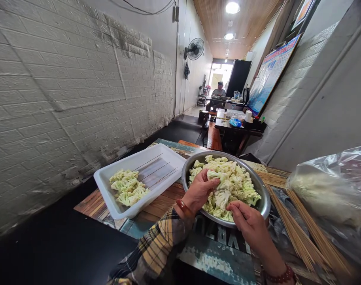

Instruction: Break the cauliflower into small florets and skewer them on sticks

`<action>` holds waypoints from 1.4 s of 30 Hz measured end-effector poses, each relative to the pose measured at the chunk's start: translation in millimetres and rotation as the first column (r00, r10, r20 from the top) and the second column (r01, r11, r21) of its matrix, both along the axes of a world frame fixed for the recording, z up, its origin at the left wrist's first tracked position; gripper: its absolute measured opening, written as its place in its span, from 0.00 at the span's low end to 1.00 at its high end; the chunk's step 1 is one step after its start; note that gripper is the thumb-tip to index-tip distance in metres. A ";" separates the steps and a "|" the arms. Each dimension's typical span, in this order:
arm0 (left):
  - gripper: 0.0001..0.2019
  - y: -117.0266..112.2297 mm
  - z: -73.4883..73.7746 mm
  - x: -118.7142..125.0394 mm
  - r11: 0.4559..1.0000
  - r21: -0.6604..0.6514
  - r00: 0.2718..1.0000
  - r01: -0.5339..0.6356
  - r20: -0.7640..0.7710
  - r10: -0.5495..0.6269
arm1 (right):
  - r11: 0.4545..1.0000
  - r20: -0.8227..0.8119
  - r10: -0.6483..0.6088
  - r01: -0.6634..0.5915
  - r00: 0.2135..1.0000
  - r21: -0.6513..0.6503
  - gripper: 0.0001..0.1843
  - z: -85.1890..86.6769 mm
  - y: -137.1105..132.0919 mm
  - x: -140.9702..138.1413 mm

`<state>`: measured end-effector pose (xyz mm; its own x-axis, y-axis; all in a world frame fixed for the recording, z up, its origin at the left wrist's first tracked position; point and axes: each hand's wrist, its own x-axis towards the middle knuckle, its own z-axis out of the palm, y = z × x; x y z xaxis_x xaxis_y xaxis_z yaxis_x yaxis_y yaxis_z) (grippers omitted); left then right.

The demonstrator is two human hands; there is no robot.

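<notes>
My left hand [200, 190] is closed round a cauliflower floret [217, 176], its thumb and fingers pinching the pale stalk. Below it is a large steel bowl [267, 204] heaped with cut cauliflower [242, 178]. My right hand [247, 219] hovers at the bowl's near right side, thumb and forefinger pressed together close to a whitish floret [222, 198]. What those fingertips pinch is too small to make out. To the left, a white plastic tray [109, 204] holds skewered cauliflower [128, 188], with thin bamboo sticks [153, 162] pointing away to the right.
Bundles of bamboo skewers [293, 225] lie right of the bowl, beside a clear plastic bag [331, 190] with pale contents. The patterned table [156, 208] stands near a brick-patterned wall [79, 87]. Farther back are another table [224, 123] with packages and a seated person [219, 91].
</notes>
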<state>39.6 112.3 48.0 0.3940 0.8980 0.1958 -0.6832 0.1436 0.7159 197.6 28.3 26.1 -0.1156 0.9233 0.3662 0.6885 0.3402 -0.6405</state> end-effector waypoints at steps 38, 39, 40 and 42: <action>0.10 4.6 -2.7 4.4 0.999 -0.005 0.996 0.048 -0.073 -0.049 | 0.987 -0.023 -0.100 0.102 0.995 0.127 0.15 -4.9 1.6 -4.7; 0.11 4.9 -2.7 4.6 0.999 -0.002 0.995 0.054 -0.079 -0.054 | 0.987 -0.029 -0.096 0.099 0.995 0.124 0.15 -3.8 1.8 -4.9; 0.11 5.2 -2.7 4.7 0.998 0.000 0.995 0.061 -0.083 -0.061 | 0.988 -0.034 -0.093 0.097 0.995 0.121 0.15 -2.8 1.9 -5.0; 0.11 5.4 -2.7 4.2 0.998 0.002 0.994 0.066 -0.085 -0.066 | 0.990 -0.042 -0.087 0.091 0.995 0.109 0.16 -1.4 1.9 -5.3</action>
<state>43.8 117.7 45.3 0.4677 0.8687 0.1632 -0.6091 0.1830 0.7717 192.4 30.2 24.7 -0.0192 0.8828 0.4694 0.6961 0.3488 -0.6276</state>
